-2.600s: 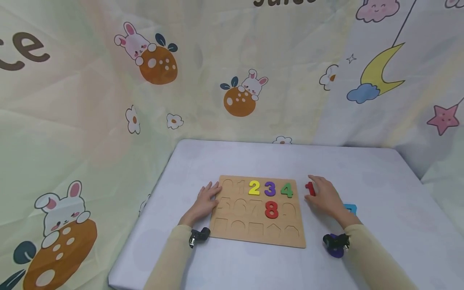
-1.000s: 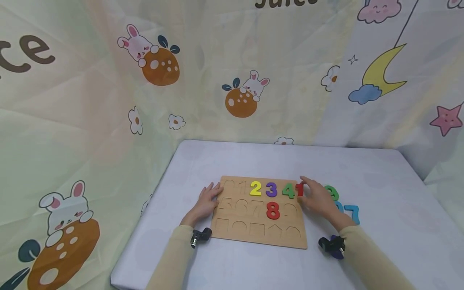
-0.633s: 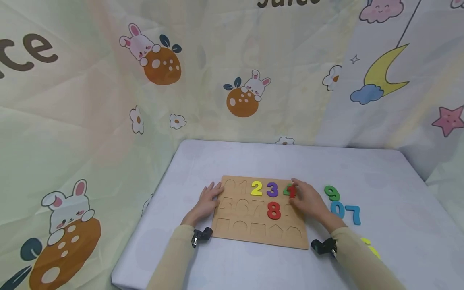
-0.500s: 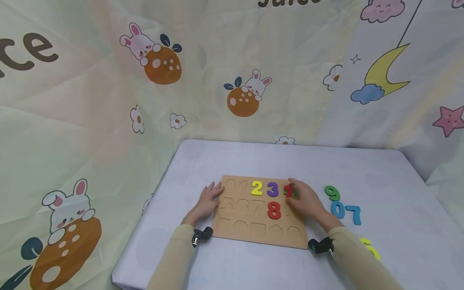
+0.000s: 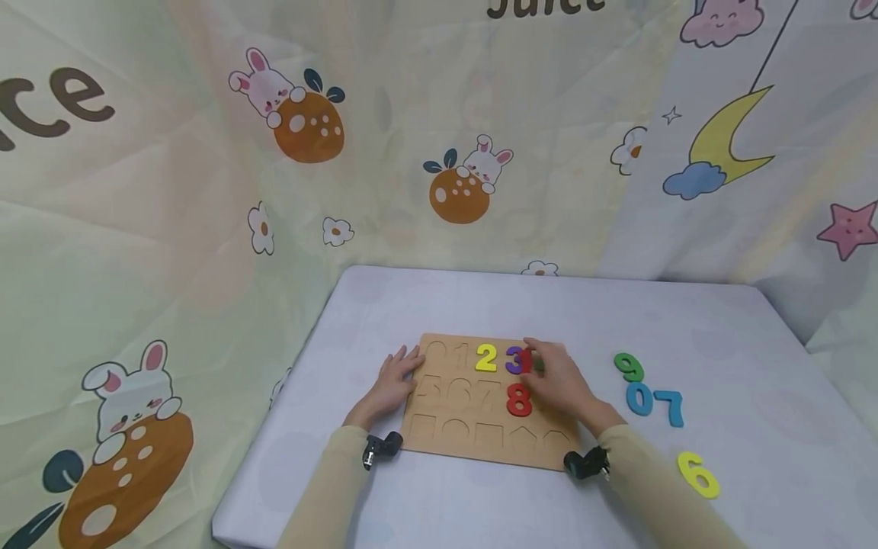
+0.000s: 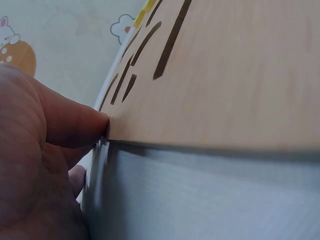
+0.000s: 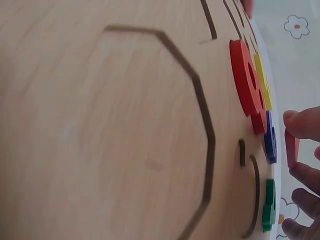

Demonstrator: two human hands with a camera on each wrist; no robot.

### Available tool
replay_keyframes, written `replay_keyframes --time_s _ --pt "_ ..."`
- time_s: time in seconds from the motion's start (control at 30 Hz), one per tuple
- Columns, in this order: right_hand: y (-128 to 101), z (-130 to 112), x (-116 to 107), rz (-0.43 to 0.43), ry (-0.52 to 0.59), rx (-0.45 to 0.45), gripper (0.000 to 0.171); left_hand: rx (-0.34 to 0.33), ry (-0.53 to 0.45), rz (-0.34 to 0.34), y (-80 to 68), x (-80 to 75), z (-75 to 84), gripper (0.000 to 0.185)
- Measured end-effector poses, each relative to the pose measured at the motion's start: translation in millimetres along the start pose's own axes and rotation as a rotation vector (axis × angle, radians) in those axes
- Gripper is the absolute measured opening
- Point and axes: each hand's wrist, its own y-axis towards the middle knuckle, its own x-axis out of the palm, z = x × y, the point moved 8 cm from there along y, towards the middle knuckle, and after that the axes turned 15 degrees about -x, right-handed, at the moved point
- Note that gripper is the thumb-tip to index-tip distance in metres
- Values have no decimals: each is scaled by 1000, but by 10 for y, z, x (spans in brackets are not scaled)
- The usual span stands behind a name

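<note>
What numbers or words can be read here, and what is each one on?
"2": yellow piece in the wooden board.
"3": purple piece in the board, partly hidden.
"8": red piece in the board.
"9": green piece on the table.
"0": blue piece on the table.
"7": blue piece on the table.
"6": yellow piece on the table.
"Juice", top cut off: backdrop cloth.
"ce", a cut-off word: backdrop's left side.

The puzzle board (image 5: 480,438) lies on the surface (image 5: 480,305). In its far row sit the 2 (image 5: 486,357) and, to its right, the 3 (image 5: 514,360); the 8 (image 5: 518,399) sits in the row before them. The left hand (image 5: 389,381) rests at the board's left edge. The right hand (image 5: 559,383) is over the board's right part, holding the 1 (image 5: 527,361) just right of the 3. Right of the board, off it, lie the 9 (image 5: 629,367), the 0 (image 5: 639,398), the 7 (image 5: 671,406) and, nearest the person, the 6 (image 5: 698,474).
</note>
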Motion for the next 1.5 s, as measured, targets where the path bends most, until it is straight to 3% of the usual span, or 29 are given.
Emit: replay_keyframes --time_s 0.43,0.73,0.93,1.3,1.5 --pt "131 -122 156 -42 -16 -23 74 -9 -1 -12 -6 7 2 53" --pt "187 -139 196 -32 -40 -36 71 -12 52 -38 10 -6 44 55" --pt "253 -194 262 -32 -41 -65 70 -38 29 -51 16 11 4 55" --pt "312 -254 293 -48 -51 -54 69 0 30 -54 40 52 78 53" --pt "392 -361 364 -73 -47 -112 71 -22 28 -41 16 23 39 54"
